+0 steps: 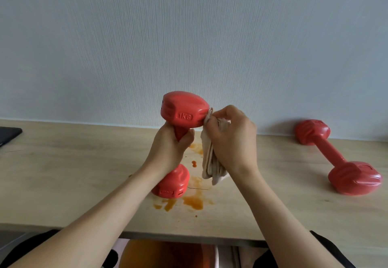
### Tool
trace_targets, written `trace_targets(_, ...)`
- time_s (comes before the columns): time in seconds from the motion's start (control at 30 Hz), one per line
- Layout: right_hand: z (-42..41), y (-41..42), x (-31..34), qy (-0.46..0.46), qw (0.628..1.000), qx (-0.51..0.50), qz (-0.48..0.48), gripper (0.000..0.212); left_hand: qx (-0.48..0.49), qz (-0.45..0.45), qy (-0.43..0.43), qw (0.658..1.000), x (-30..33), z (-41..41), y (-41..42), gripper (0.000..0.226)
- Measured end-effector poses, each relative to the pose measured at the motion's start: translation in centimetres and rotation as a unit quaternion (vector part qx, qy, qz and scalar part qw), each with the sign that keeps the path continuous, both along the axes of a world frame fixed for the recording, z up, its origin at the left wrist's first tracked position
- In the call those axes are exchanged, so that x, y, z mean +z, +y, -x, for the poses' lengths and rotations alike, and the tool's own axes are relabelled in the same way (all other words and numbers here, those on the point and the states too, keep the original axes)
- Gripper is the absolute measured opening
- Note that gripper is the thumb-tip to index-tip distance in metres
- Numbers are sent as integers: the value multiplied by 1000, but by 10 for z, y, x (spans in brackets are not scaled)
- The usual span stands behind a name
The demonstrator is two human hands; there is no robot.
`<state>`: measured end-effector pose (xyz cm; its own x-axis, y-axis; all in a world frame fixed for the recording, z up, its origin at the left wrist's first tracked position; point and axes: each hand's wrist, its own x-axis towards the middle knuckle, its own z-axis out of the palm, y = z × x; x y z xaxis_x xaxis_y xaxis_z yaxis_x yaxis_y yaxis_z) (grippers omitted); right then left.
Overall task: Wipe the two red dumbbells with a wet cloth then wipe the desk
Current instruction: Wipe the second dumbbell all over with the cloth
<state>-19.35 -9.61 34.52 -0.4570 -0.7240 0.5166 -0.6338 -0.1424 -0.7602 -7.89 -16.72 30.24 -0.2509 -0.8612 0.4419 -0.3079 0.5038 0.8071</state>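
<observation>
Head view shows your left hand (171,143) wrapped round the middle bar of one dumbbell (184,110). Your fingers curl tight on the bar. You hold this dumbbell almost upright, and its low end (171,183) sits on or just above the worktop (63,173); you cannot tell which from here.

Your right hand (231,135) holds the cloth (210,162). Your fingers pinch a bunch of it and press it on the right side of the top end. The rest of the cloth hangs down under your hand.

The second dumbbell (336,158) lies on its side far to the right, near the wall (189,36). No hand touches it.

Orange spills (193,201) sit on the worktop, just by the low end and under the cloth. A dark flat thing (8,134) peeks in at the far left edge.

It looks like you are on the first step, rubbing the top end of the first dumbbell. Next you will likely need to rub round that end, then the bar and the low end. For the bar, your left hand must move, so keep a good hold because the dumbbell looks heavy. Later comes the other dumbbell, and then the spills.
</observation>
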Motion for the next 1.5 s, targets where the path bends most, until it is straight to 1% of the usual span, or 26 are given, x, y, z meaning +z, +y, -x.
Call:
trace_targets(0.1,-12,6,3,39,999,4,26,13,17,6,-3,1000,0,0,0,15)
trace_targets(0.17,-14,5,3,47,998,-3,28,13,19,-2,-2,1000,0,-1,0,16)
trace_targets(0.37,0,-12,-4,21,1000,-21,-1,13,12,1,3,1000,0,0,2,33)
trace_targets(0.47,6,-16,-11,-2,1000,-3,6,11,8,-13,11,1000,1,0,4,25)
trace_targets(0.5,7,-15,-13,-11,1000,7,19,10,10,-20,14,1000,1,0,3,19)
trace_targets(0.57,7,-9,-15,-7,997,19,77,9,16,-28,19,999,1,-1,1,14)
trace_targets(0.6,4,-5,-16,13,993,28,114,10,18,-29,20,999,2,-2,0,14)
trace_targets(0.67,-4,1,-16,95,981,52,161,16,21,-20,16,999,2,-3,-3,11)
trace_targets(0.73,-11,0,-15,182,971,57,146,22,16,-12,13,1000,2,-3,-3,6)
trace_targets(0.8,-12,-5,-11,203,970,51,126,28,0,-14,16,1000,2,-1,0,4)
trace_targets(0.93,-11,-11,-5,174,976,65,116,25,-1,-11,42,999,4,4,6,8)
trace_targets(1.07,-10,-18,3,87,991,61,83,27,4,-16,35,999,4,7,4,16)
trace_targets(1.17,2,-24,2,25,992,96,79,23,1,-19,38,999,1,6,1,14)
trace_targets(1.27,19,-25,-5,-63,981,162,84,16,-40,-15,48,998,-2,5,0,15)
trace_targets(1.37,29,-24,-11,-128,965,214,78,9,-68,-39,41,996,-2,3,-1,18)
trace_targets(1.5,30,-29,-17,-179,951,244,69,7,-141,-82,38,986,1,-4,-3,21)
